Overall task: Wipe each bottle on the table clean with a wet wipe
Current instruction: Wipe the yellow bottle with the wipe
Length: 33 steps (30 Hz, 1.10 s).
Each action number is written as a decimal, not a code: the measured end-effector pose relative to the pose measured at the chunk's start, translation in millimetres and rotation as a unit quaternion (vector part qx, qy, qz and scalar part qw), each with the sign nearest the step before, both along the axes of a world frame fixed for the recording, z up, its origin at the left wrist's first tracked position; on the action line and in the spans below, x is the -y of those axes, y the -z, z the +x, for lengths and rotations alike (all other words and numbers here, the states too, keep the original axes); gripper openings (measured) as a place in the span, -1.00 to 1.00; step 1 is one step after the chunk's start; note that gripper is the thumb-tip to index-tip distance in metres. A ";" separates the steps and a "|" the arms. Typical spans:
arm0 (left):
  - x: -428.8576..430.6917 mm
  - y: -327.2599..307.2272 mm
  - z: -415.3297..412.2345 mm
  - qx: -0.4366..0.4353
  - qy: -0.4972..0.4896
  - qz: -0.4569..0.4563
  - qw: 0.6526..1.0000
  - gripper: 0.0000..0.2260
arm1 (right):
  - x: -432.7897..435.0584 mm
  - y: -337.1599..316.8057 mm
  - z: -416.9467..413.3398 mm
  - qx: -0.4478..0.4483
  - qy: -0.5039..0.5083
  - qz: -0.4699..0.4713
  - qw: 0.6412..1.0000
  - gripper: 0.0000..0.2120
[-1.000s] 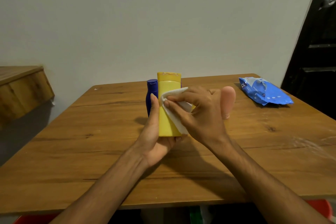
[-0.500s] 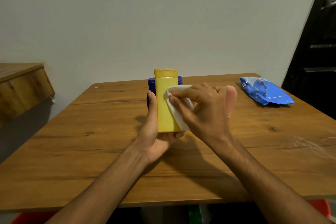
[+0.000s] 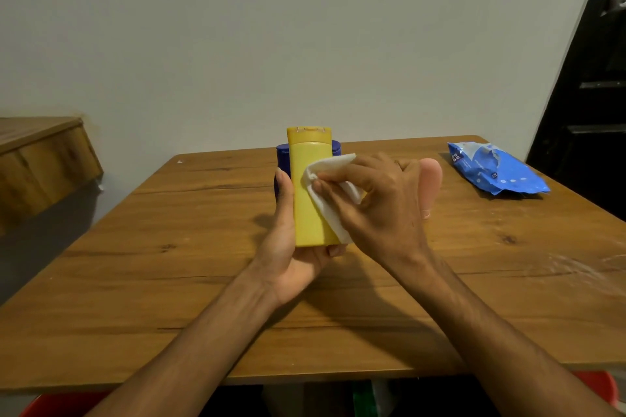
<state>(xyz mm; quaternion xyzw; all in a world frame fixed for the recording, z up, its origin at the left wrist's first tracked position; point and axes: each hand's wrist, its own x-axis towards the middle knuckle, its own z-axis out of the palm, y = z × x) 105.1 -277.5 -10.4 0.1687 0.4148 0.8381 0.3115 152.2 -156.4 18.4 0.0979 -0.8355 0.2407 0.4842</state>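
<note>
My left hand (image 3: 288, 247) grips a yellow bottle (image 3: 310, 186) upright above the middle of the wooden table (image 3: 169, 281), cap up. A white wet wipe (image 3: 330, 200) is pressed against the bottle's right front by my right hand (image 3: 382, 210), fingers pinched on it. Behind the yellow bottle stands a dark blue bottle (image 3: 282, 154), mostly hidden. A pale pink bottle (image 3: 431, 179) shows behind my right hand, partly covered.
A blue wet wipe pack (image 3: 494, 169) lies at the table's far right. A dark door (image 3: 589, 95) is at the right, a wooden shelf (image 3: 37, 159) at the left. The table's near edge is just below my forearms.
The yellow bottle has been lifted slightly and turned a little in my left hand. The wipe and my right fingers slid across its front, staying on the upper half.
</note>
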 end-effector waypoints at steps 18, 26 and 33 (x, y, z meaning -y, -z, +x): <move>-0.3 4.1 5.8 -0.014 0.011 -0.013 1.000 -0.40 | -6.8 1.6 -0.6 -0.036 -0.052 0.025 0.998 -0.81; -3.7 15.3 7.6 -0.024 0.043 -0.029 0.998 -0.45 | -15.4 -4.4 -3.5 -0.077 -0.003 -0.030 0.997 -0.88; -1.3 2.3 1.3 0.034 0.000 0.024 0.999 -0.35 | 1.1 5.3 -0.8 -0.001 -0.041 0.042 0.998 -0.76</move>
